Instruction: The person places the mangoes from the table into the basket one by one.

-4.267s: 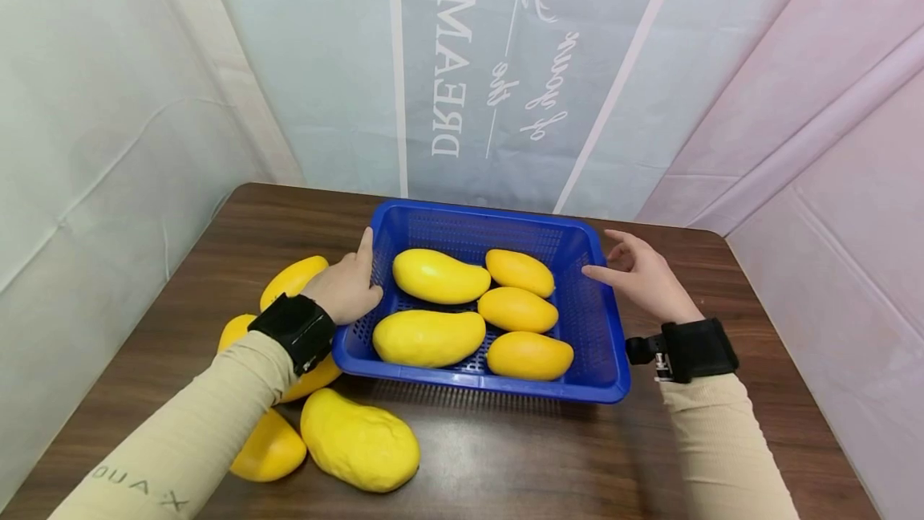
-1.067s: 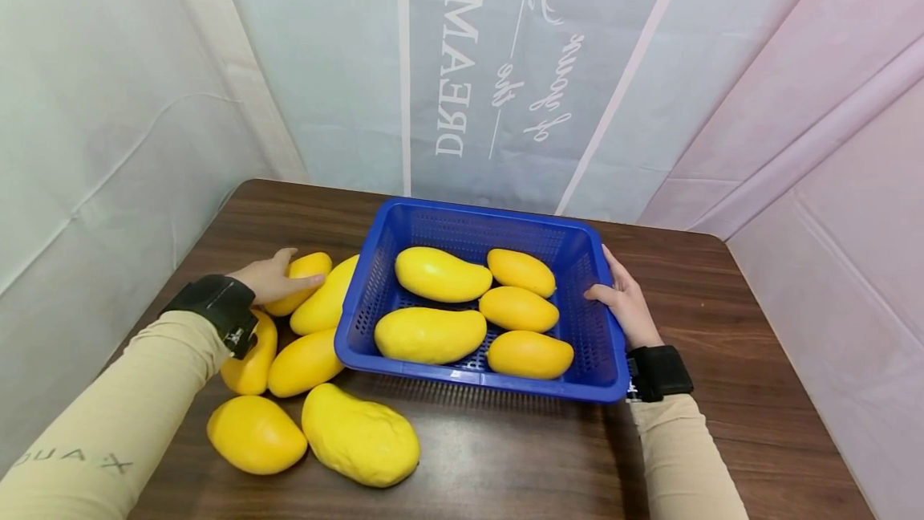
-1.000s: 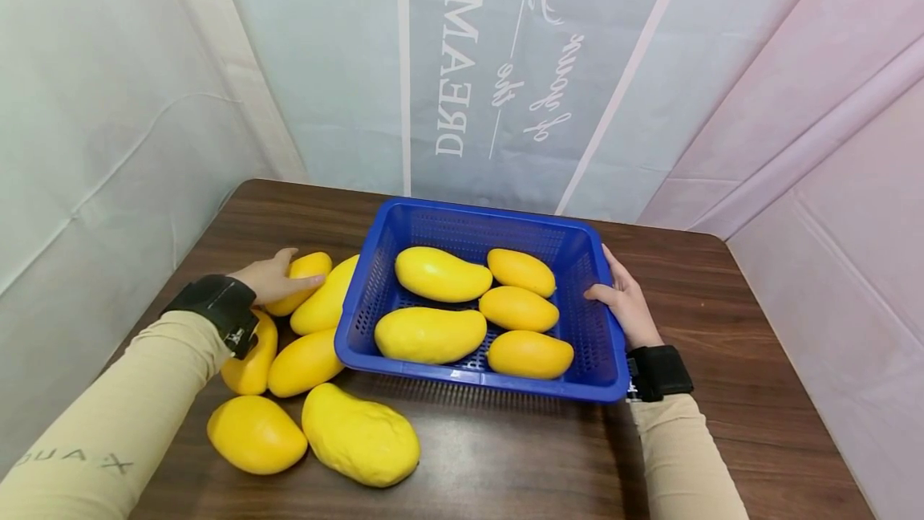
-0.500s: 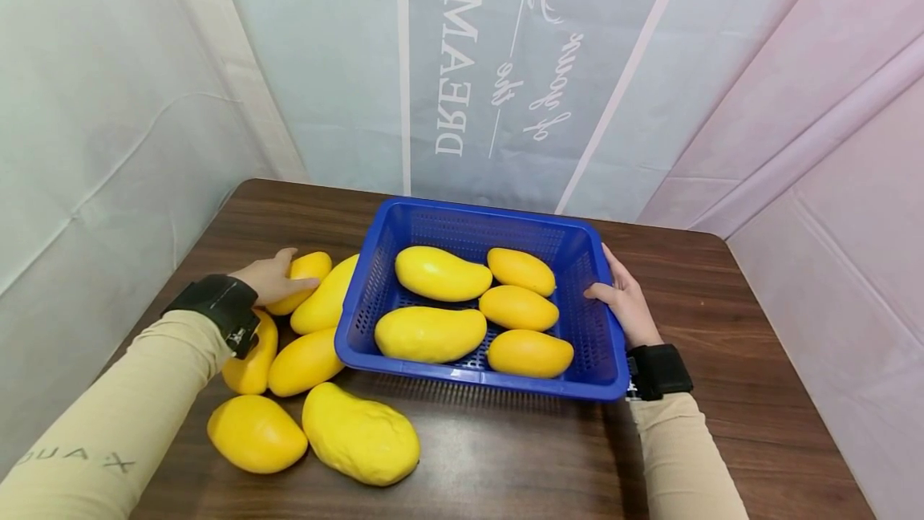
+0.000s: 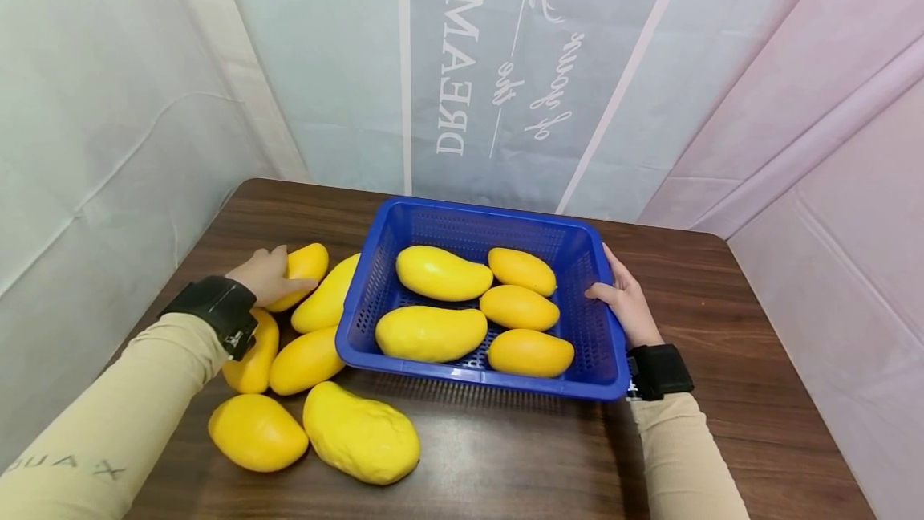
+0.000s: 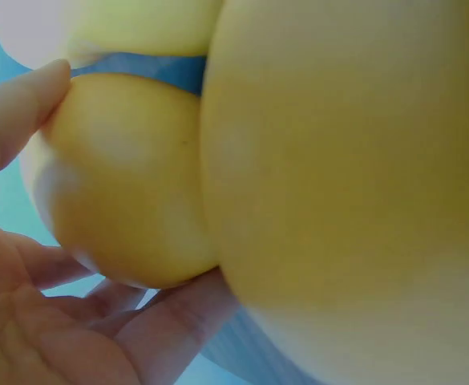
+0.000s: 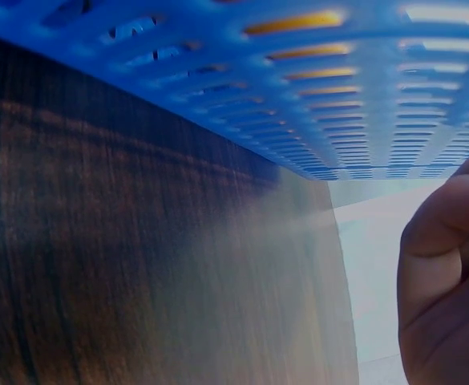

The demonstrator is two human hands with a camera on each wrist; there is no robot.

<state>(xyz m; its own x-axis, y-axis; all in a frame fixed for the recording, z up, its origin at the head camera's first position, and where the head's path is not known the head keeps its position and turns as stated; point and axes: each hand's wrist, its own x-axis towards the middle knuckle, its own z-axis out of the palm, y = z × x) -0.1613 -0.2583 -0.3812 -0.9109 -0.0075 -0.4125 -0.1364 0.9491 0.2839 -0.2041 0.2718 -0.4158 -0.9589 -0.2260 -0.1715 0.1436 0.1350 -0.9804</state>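
My left hand (image 5: pixel 261 275) grips a yellow mango (image 5: pixel 308 265) at the back of the loose group on the left. In the left wrist view, the thumb and fingers curl round that mango's rounded end. On the right, my right hand (image 5: pixel 626 305) holds the right rim of a blue perforated basket (image 5: pixel 469 376), thumb inside and fingers outside. Several mangoes lie in the basket, among them a larger yellow mango (image 5: pixel 431 334) and a smaller one (image 5: pixel 530 353). In the right wrist view, curled fingers (image 7: pixel 434 273) show beside the slotted basket wall (image 7: pixel 354 88).
Several more mangoes lie left of the basket, one (image 5: pixel 306 361) against its left side. A bumpy yellow mango (image 5: pixel 361 433) and a rounder one (image 5: pixel 257 433) lie nearest the front of the wooden table (image 5: pixel 520 456). Fabric walls (image 5: pixel 346 62) enclose the table.
Since the oldest frame, my left hand has left the basket's left rim for the mango, and my right hand has taken hold of the right rim. Lately the gripped mango has shifted slightly away.
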